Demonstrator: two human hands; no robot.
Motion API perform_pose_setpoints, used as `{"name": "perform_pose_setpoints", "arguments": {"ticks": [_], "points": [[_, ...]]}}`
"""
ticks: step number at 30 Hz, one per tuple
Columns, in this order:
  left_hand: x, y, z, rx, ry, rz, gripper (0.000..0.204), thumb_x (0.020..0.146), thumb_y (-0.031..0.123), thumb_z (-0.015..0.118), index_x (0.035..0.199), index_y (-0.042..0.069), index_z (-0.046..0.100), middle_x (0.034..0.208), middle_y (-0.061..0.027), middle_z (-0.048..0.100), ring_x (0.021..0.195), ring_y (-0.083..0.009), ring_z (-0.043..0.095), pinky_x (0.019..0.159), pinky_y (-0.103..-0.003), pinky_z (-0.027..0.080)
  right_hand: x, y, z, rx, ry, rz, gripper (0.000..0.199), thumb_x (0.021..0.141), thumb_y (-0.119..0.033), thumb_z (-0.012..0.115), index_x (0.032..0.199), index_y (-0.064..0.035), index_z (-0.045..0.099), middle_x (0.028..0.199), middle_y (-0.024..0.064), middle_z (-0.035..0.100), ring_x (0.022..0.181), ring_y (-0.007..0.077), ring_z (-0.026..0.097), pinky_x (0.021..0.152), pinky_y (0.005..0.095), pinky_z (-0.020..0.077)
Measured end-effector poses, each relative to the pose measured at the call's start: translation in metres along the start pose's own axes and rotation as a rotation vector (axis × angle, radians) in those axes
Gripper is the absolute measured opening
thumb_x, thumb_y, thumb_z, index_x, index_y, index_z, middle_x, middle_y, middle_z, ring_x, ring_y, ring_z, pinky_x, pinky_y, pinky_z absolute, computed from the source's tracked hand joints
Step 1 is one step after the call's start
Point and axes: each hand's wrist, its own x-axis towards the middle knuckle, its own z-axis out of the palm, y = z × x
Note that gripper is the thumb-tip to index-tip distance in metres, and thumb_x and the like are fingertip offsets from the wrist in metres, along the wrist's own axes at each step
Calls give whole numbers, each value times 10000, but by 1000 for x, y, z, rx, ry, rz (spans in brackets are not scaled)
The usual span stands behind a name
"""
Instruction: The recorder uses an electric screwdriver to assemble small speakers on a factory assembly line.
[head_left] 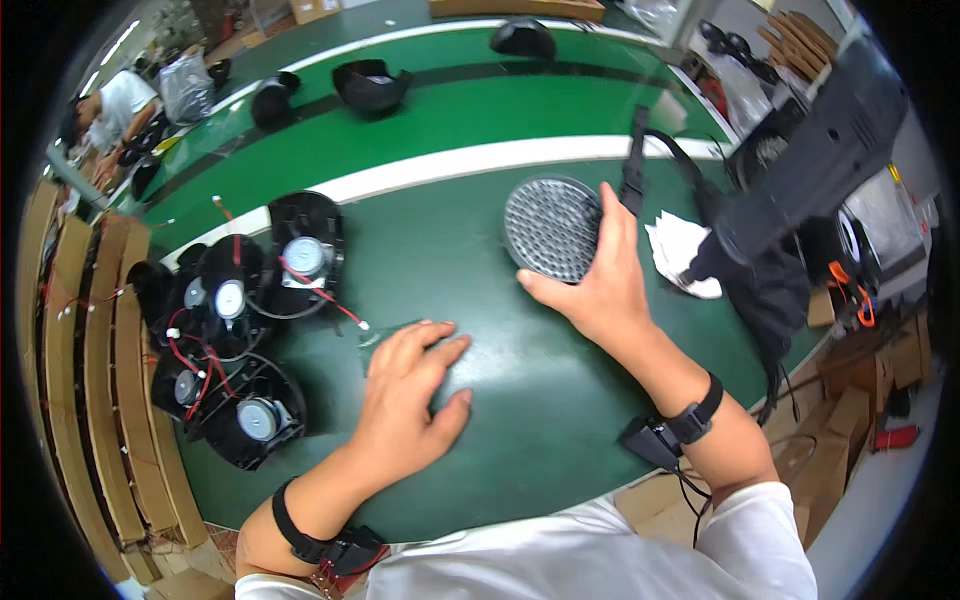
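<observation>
Your right hand (598,285) grips the round grey perforated grille (552,228) by its near edge, thumb beneath it. Your left hand (408,395) lies open, fingers spread flat on the green table (520,420), touching a clear plastic film (385,335) at its fingertips; black speaker housings (235,330) sit to its left.

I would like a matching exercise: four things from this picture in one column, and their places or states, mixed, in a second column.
1. round grille
2. left hand
3. white cloth
4. black speaker housings

a. flat on the green table
b. in the right hand
c. grouped at the left, red wires
d. crumpled, right of the grille

Pairs: 1-b, 2-a, 3-d, 4-c
</observation>
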Motion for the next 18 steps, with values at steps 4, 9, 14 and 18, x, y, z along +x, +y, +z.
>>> {"name": "perform_pose_setpoints", "arguments": {"ticks": [4,9,14,18], "points": [[1,2,1,-24,15,1,520,787,126,741,1285,38,623,1341,-182,566,1270,-390,513,1080,-488,383,11,15,5,-280,-76,17,1218,711,-564,818,1499,144,218,1454,360,380,1392,494,352,1183,622,188],[-3,-2,7,-64,34,-14,524,797,148,720,1297,48,600,1344,-184,546,1278,-396,491,1074,-510,374,17,-45,19,-353,-90,-192,1111,821,-563,746,1510,139,231,1536,398,264,1455,582,183,1176,664,109],[-6,-8,10,-147,97,-38,505,788,117,693,1275,49,578,1314,-181,553,1260,-397,495,1061,-515,377,138,-114,132,271,-131,45,985,818,-456,781,1416,178,322,1416,383,427,1351,476,430,1136,456,379],[-3,-4,12,-178,133,-28,487,787,103,681,1258,38,576,1295,-184,561,1262,-391,499,1062,-506,379,228,-119,201,371,-166,357,1214,669,-469,905,1467,135,219,1379,298,510,1281,351,544,1051,399,473]]}}
